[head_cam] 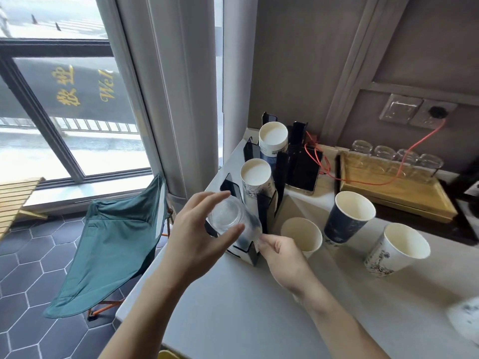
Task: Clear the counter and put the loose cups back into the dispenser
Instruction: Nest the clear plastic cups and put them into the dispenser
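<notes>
A black cup dispenser (281, 172) stands at the counter's left edge, with two stacks of paper cups, one patterned stack (255, 174) nearer and one (273, 137) behind. My left hand (199, 229) grips a clear plastic cup (233, 220) by its base, tilted over the dispenser's front slot. My right hand (281, 251) pinches the same cup's rim from below. Three loose paper cups stand on the counter: a plain white one (302, 233) right by my right hand, a dark blue one (348, 216), and a white patterned one (399, 248).
A phone (303, 172) with a red cable leans behind the dispenser. A wooden tray (394, 190) with several glass jars (396, 156) sits at the back right. A green folding chair (114, 242) stands on the floor left of the white counter (246, 307).
</notes>
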